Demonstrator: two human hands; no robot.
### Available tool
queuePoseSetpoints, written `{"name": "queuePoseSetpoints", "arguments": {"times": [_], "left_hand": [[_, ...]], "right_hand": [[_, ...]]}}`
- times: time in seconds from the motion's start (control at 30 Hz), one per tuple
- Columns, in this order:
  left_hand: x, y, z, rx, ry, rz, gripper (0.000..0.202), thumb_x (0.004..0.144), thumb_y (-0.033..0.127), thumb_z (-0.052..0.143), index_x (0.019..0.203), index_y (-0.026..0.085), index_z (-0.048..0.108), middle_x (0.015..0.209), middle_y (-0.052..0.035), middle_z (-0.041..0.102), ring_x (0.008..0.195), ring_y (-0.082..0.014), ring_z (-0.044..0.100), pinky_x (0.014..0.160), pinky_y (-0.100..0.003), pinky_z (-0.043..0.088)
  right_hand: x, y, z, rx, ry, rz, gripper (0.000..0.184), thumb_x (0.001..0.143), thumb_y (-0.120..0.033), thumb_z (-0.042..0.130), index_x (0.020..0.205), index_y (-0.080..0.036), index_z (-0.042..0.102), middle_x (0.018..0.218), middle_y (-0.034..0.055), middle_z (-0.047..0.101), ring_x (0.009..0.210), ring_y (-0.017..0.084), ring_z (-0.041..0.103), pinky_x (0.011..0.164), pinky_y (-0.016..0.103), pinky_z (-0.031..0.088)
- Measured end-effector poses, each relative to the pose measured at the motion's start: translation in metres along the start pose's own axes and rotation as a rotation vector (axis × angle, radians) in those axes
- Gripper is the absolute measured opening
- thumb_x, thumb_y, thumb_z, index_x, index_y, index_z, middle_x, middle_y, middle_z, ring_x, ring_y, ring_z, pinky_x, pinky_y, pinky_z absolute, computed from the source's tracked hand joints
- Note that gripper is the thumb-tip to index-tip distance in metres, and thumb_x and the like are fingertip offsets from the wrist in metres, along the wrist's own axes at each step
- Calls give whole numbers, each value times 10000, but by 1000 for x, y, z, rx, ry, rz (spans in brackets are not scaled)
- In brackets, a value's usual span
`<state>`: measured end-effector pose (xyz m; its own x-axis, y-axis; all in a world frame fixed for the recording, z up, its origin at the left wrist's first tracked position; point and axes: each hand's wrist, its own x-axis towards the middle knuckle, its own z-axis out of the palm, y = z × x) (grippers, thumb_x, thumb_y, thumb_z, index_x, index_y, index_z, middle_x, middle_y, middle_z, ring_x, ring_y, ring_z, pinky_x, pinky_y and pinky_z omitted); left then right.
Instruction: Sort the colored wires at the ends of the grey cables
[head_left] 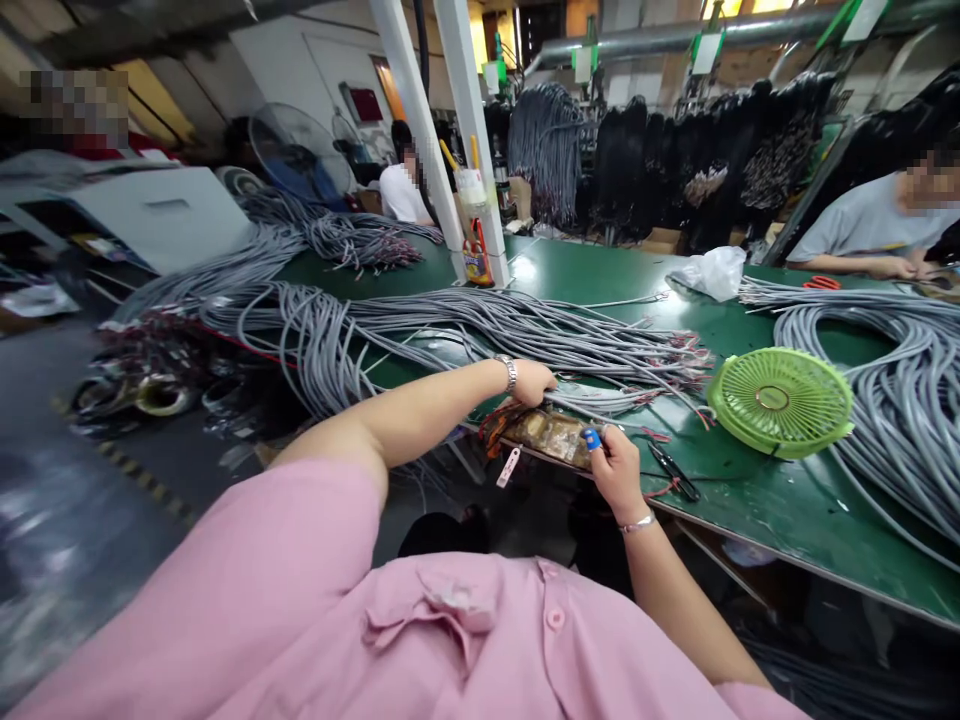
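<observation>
My left hand [531,382] reaches to the near edge of the green table, its fingers closed beside the ends of grey cables; what they hold is hidden. A shallow brown tray [551,438] with a worn, dirty surface lies just below it at the table edge. Orange-brown wires [495,428] bunch at the tray's left end, and a pale tag [508,468] hangs there. At the tray's right end is my right hand [619,468], fingers curled, a blue cover [592,438] on one digit. Whatever it grips cannot be made out. Black-handled snips [675,472] rest to its right.
Long grey cables [480,320] spread across the green table [780,510]. A green fan [780,400] stands right, beside coiled cables [900,400]. Behind are a white post [450,130], a plastic bag [709,273] and red scissors [823,283]. Co-workers sit at the far side.
</observation>
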<state>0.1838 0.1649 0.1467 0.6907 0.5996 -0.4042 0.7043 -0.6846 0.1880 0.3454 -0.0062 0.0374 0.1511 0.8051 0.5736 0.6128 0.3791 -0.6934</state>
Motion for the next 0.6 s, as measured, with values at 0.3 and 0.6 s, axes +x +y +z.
{"name": "queuePoseSetpoints", "arguments": {"times": [0.3,0.6], "left_hand": [[-80,-37,-96,-845,1178,-16,413,930,523,433,911,140,585,584,45,452,495,-75,510,565,-228,439],[-293,-34,-103,-1312,1517,218,408,1013,314,330,728,202,600,486,54,321,433,-69,285,488,-213,367]], "right_hand": [[1,-2,2,-3,-13,-30,271,937,-283,486,678,-207,458,645,-15,451,617,144,396,613,287,307],[-1,3,12,-104,7,-21,330,927,-376,510,655,-190,503,599,-28,427,563,133,382,569,272,293]]}}
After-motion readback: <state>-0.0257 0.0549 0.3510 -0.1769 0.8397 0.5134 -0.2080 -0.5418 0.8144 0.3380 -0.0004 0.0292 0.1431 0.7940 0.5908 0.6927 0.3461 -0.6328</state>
